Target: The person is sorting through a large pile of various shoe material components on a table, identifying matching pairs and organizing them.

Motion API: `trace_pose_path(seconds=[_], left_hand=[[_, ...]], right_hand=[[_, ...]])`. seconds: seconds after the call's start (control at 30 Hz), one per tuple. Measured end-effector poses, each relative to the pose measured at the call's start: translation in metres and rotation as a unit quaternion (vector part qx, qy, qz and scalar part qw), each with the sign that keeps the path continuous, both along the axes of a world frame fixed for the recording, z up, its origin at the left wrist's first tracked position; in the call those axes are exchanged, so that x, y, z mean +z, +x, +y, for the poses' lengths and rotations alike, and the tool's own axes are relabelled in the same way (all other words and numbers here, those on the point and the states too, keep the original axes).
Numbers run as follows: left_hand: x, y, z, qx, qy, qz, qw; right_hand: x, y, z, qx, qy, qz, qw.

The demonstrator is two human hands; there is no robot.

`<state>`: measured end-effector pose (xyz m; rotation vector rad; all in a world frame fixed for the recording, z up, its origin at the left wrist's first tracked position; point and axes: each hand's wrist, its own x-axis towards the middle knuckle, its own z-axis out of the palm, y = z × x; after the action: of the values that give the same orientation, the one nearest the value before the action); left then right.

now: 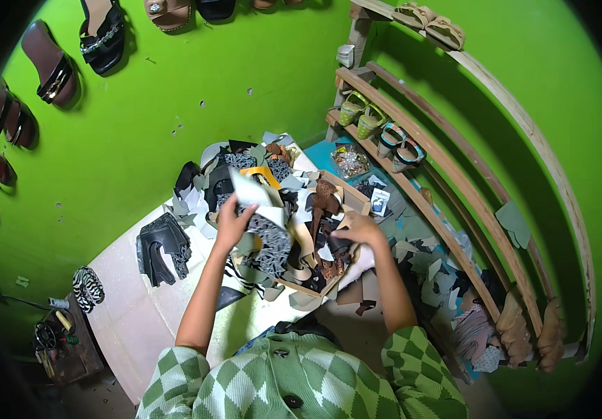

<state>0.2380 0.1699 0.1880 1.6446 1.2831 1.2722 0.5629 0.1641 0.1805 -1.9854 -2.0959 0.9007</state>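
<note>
My left hand (231,223) is closed on a white cut piece (248,190) that looks slightly blurred, above a heap of material scraps. Just beside that hand lies a grey-and-black patterned piece (271,246); whether the fingers also touch it I cannot tell. My right hand (361,230) reaches over a cardboard box (357,198) filled with brown, black and white scraps. Its fingers are spread toward a dark scrap (327,227), and I see nothing held in them. A stack of black and patterned sandal-upper cutouts (164,248) lies on the white table at left.
The pale table (126,307) curves toward the lower left. Wooden racks (447,140) with sandals rise at right, above loose scraps (430,276). A bag of shiny ornaments (351,160) sits behind the box. A sewing machine (48,335) stands low left. Sandals (53,66) hang on the green wall.
</note>
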Motion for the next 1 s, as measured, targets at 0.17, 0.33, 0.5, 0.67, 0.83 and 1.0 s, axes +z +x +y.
trace_pose_path(seconds=[0.17, 0.33, 0.5, 0.67, 0.83, 1.0], left_hand=[[0.057, 0.058, 0.007, -0.146, 0.008, -0.105, 0.984], [-0.015, 0.073, 0.024, -0.174, -0.056, -0.021, 0.983], [-0.106, 0.057, -0.019, -0.132, 0.009, 0.157, 0.979], [-0.112, 0.056, -0.055, 0.028, -0.034, 0.188, 0.981], [-0.1, 0.061, -0.065, 0.008, -0.092, 0.279, 0.956], [-0.109, 0.069, -0.067, 0.01, -0.05, 0.275, 0.96]], right_hand=[[0.008, 0.046, 0.012, -0.103, 0.061, 0.047, 0.992], [-0.01, 0.07, 0.007, -0.109, 0.039, 0.103, 0.988], [-0.034, 0.071, -0.005, -0.111, 0.095, 0.201, 0.969], [-0.013, 0.0, -0.009, 0.01, 0.295, 0.077, 0.952], [-0.009, -0.117, 0.01, 0.178, 0.332, -0.011, 0.926], [-0.079, -0.13, 0.069, 0.201, 0.401, -0.128, 0.885]])
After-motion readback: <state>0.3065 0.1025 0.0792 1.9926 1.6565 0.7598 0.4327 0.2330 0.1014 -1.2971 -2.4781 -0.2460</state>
